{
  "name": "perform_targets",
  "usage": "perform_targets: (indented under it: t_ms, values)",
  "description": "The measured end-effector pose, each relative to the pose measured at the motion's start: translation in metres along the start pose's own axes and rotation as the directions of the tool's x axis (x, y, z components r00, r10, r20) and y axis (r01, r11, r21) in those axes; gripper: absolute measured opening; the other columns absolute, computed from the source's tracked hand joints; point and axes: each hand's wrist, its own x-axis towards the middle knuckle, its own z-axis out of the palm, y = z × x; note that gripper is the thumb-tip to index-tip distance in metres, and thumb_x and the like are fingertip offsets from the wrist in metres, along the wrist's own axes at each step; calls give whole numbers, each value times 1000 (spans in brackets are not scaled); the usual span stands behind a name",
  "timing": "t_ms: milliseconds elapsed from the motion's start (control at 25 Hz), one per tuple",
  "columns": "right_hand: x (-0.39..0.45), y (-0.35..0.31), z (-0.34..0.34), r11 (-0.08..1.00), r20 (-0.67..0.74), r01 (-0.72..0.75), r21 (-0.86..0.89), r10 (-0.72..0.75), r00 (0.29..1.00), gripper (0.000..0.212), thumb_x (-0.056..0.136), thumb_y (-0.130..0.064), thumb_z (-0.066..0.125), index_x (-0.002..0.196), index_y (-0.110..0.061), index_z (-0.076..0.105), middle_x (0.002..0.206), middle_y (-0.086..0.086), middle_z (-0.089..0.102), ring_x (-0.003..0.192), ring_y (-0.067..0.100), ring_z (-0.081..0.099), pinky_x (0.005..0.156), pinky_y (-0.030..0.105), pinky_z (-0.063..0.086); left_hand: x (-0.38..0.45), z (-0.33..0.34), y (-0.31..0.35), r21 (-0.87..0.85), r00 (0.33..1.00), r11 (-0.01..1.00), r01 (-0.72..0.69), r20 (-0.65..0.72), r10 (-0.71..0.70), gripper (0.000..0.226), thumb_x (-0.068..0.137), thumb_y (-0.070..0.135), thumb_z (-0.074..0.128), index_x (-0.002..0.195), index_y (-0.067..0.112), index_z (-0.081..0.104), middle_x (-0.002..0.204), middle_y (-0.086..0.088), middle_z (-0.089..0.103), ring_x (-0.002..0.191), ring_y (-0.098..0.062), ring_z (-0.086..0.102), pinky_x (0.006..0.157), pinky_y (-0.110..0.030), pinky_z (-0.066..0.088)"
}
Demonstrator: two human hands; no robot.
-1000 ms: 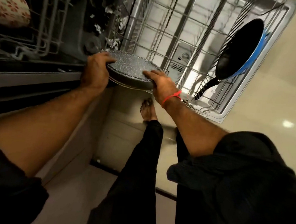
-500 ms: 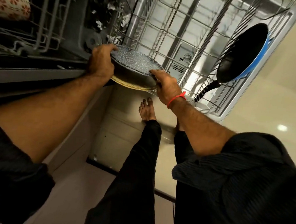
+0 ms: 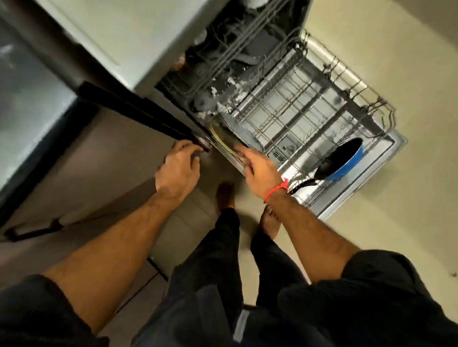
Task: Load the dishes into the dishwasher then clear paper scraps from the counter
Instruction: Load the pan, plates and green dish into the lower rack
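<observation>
Speckled pan (image 3: 232, 129): tilted in lower rack (image 3: 308, 111), near corner. Right hand (image 3: 260, 172): fingers straight, at pan's rim. Left hand (image 3: 178, 171): fingers loosely curled, holding nothing. Blue pan (image 3: 342, 159): rack's far side.

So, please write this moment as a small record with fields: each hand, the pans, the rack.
left hand: off the pan, fingers loosely curled, empty
right hand: fingers straight, at the speckled pan's edge
speckled pan: in the lower rack's near corner
blue pan: tilted in the rack, handle toward the person
lower rack: pulled out
</observation>
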Motion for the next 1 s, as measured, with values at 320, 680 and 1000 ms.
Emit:
perform_targets:
  t_ms: [320,680,1000]
  values:
    - [-55,-215,14,878,287,472,84,-475,832,44,91,0,45,130,-14,59,106,0,70,100,16,64,97,32,48,-176,-144,-47,-153,889,976,156,-410,-206,33,96,13,54,121,30,66,129,8,60,110,-20,62,83,-44,56]
    - [-138,-398,158,635,497,722,273,-736,460,41,93,2,46,126,-16,62,100,-1,71,81,4,64,83,22,53,-369,-189,-220,-522,449,792,317,-653,-610,40,93,22,61,131,35,59,125,13,63,90,-17,67,83,-39,57]
    - [-259,-529,358,754,738,554,353,-588,331,44,91,-3,58,120,-37,58,111,-3,67,75,5,59,87,31,53,-567,-189,-416,-839,-46,456,298,-489,-871,32,89,13,67,120,22,69,113,-1,69,90,-20,66,94,-37,53]
